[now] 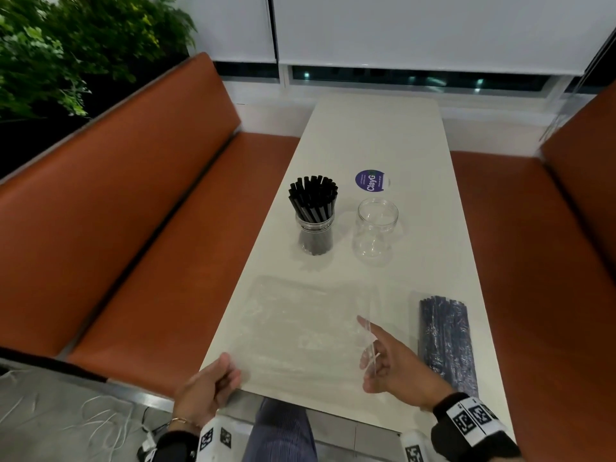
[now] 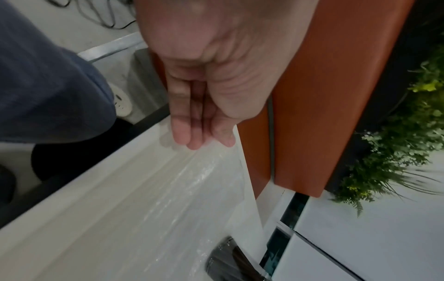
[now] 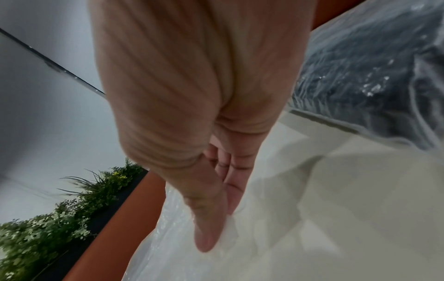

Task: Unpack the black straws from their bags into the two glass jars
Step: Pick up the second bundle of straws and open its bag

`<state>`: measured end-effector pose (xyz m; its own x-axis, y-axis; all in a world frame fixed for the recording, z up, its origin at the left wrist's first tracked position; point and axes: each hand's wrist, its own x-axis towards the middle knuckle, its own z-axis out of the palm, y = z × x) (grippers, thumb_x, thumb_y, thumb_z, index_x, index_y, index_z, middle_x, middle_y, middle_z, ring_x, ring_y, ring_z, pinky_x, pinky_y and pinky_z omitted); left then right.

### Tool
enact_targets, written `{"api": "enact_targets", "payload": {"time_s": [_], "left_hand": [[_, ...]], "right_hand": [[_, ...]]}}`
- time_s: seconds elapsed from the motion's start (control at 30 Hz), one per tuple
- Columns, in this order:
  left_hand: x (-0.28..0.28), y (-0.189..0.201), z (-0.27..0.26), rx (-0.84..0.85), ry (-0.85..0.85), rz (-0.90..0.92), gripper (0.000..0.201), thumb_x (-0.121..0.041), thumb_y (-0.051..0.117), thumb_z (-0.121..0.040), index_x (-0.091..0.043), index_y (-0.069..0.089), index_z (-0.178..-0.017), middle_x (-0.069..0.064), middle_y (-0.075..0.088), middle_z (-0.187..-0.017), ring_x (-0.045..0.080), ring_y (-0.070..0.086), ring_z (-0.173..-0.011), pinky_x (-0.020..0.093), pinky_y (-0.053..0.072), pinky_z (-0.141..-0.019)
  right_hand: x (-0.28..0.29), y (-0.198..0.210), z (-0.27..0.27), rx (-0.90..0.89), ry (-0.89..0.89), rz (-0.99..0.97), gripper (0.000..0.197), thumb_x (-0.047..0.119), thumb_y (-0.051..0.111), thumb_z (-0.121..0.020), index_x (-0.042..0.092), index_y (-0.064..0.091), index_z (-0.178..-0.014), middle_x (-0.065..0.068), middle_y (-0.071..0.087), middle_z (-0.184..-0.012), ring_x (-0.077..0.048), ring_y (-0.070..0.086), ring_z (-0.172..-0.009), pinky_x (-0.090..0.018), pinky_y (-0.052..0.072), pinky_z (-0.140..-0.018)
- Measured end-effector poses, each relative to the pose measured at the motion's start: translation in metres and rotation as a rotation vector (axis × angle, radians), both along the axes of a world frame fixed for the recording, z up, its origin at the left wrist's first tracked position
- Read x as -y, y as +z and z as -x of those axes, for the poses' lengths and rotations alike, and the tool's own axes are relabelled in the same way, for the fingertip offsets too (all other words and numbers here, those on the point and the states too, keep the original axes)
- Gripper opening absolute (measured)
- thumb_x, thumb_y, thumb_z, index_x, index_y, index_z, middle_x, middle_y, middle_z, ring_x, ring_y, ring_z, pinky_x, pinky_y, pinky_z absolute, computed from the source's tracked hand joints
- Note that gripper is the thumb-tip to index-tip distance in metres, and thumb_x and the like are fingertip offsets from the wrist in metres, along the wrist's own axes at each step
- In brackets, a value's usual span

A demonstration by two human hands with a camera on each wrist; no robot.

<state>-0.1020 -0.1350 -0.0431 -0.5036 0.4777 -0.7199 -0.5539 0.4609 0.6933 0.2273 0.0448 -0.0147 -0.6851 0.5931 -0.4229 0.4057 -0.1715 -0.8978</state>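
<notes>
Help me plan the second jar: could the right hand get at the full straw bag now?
Likely yes: the full bag lies just beside the right hand, nothing between. But that hand pinches the empty bag and should drop it first.

The filled jar (image 1: pixel 315 235) stands left of the empty jar (image 1: pixel 375 231)

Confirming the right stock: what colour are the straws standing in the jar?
Black. The straws in the jar show best in the head view.

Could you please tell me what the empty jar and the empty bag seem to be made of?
Empty jar: clear and glossy, glass or possibly hard plastic; the table shows through. Empty bag: thin clear plastic film, wrinkled, with shiny streaks.
</notes>
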Motion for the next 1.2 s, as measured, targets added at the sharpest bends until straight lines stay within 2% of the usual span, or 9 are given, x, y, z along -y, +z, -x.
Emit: {"api": "enact_targets", "payload": {"time_s": [0.1, 0.2, 0.37, 0.57, 0.63, 0.73, 0.83, 1.0, 1.2], "left_hand": [[-0.002, -0.002, 0.005, 0.073, 0.129, 0.015, 0.019, -0.016, 0.071, -0.097, 0.003, 0.071, -0.094, 0.015, 0.072, -0.075, 0.018, 0.070, -0.050, 0.021, 0.060, -0.048], [0.001, -0.004, 0.014, 0.078, -0.056, 0.038, 0.014, -0.012, 0.066, -0.099, 0.002, 0.068, -0.100, 0.012, 0.066, -0.078, 0.015, 0.066, -0.054, 0.020, 0.061, -0.052], [0.007, 0.002, 0.027, -0.073, -0.365, 0.178, 0.032, 0.006, 0.075, -0.084, 0.002, 0.075, -0.116, 0.016, 0.069, -0.084, 0.024, 0.059, -0.070, 0.033, 0.057, -0.069], [-0.021, 0.044, 0.039, -0.407, -1.112, 0.516, 0.056, -0.056, 0.091, -0.067, -0.032, 0.059, -0.106, -0.005, 0.064, -0.115, 0.011, 0.061, -0.100, 0.029, 0.054, -0.079], [-0.042, 0.050, 0.040, -0.450, -0.969, 0.497, 0.070, -0.070, 0.082, -0.070, -0.027, 0.058, -0.120, -0.002, 0.059, -0.123, 0.015, 0.061, -0.107, 0.028, 0.051, -0.079], [-0.089, 0.048, 0.033, -0.719, -0.755, 0.470, 0.079, -0.080, 0.058, -0.084, -0.017, 0.065, -0.130, 0.004, 0.062, -0.136, 0.026, 0.059, -0.125, 0.041, 0.047, -0.104], [-0.135, 0.031, 0.029, -0.779, -0.711, 0.469, 0.097, -0.086, 0.018, -0.090, -0.009, 0.076, -0.094, 0.013, 0.074, -0.105, 0.033, 0.069, -0.099, 0.041, 0.052, -0.100], [-0.161, 0.009, 0.025, -0.658, -0.370, 0.269, 0.056, -0.046, 0.054, -0.100, -0.007, 0.060, -0.060, 0.010, 0.063, -0.062, 0.037, 0.068, -0.074, 0.035, 0.057, -0.075], [-0.160, -0.007, 0.028, -0.937, -0.201, 0.194, 0.061, -0.066, 0.057, -0.094, -0.014, 0.055, -0.062, 0.001, 0.058, -0.062, 0.025, 0.053, -0.064, 0.032, 0.043, -0.063]], "right_hand": [[-0.002, -0.001, 0.000, 0.046, 0.041, -0.005, 0.116, -0.009, 0.083, -0.077, 0.047, 0.027, -0.161, -0.018, 0.066, -0.106, -0.014, 0.067, -0.077, -0.035, 0.062, -0.089], [-0.003, -0.003, 0.000, 0.158, 0.075, -0.009, 0.117, -0.004, 0.083, -0.077, 0.042, 0.020, -0.165, -0.006, 0.069, -0.112, -0.012, 0.067, -0.078, -0.033, 0.063, -0.087], [-0.006, -0.001, 0.007, 0.272, -0.017, 0.024, 0.100, 0.049, 0.095, -0.070, 0.038, 0.038, -0.152, 0.005, 0.067, -0.124, -0.011, 0.069, -0.106, -0.026, 0.057, -0.084], [-0.040, -0.012, 0.042, 0.147, -0.542, 0.160, 0.055, 0.056, 0.074, -0.091, 0.017, 0.063, -0.129, -0.004, 0.079, -0.111, -0.027, 0.080, -0.098, -0.046, 0.065, -0.091], [-0.049, -0.016, 0.051, 0.148, -0.583, 0.161, 0.038, 0.048, 0.074, -0.095, 0.017, 0.067, -0.117, -0.006, 0.080, -0.105, -0.030, 0.080, -0.086, -0.042, 0.066, -0.079], [-0.058, -0.019, 0.059, 0.115, -0.608, 0.156, 0.014, 0.026, 0.071, -0.101, 0.013, 0.073, -0.104, -0.013, 0.077, -0.098, -0.022, 0.068, -0.056, -0.028, 0.057, -0.056], [-0.059, -0.018, 0.064, 0.052, -0.566, 0.189, 0.010, 0.015, 0.068, -0.103, 0.009, 0.075, -0.100, -0.010, 0.075, -0.091, -0.020, 0.066, -0.058, -0.031, 0.056, -0.060], [-0.058, -0.014, 0.061, -0.025, -0.716, 0.210, 0.010, 0.012, 0.068, -0.102, 0.006, 0.076, -0.098, -0.011, 0.077, -0.089, -0.022, 0.068, -0.062, -0.033, 0.057, -0.063], [-0.060, -0.011, 0.064, 0.013, -0.937, 0.202, 0.014, 0.002, 0.061, -0.102, 0.006, 0.074, -0.101, -0.014, 0.078, -0.090, -0.022, 0.063, -0.053, -0.028, 0.055, -0.045]]}}
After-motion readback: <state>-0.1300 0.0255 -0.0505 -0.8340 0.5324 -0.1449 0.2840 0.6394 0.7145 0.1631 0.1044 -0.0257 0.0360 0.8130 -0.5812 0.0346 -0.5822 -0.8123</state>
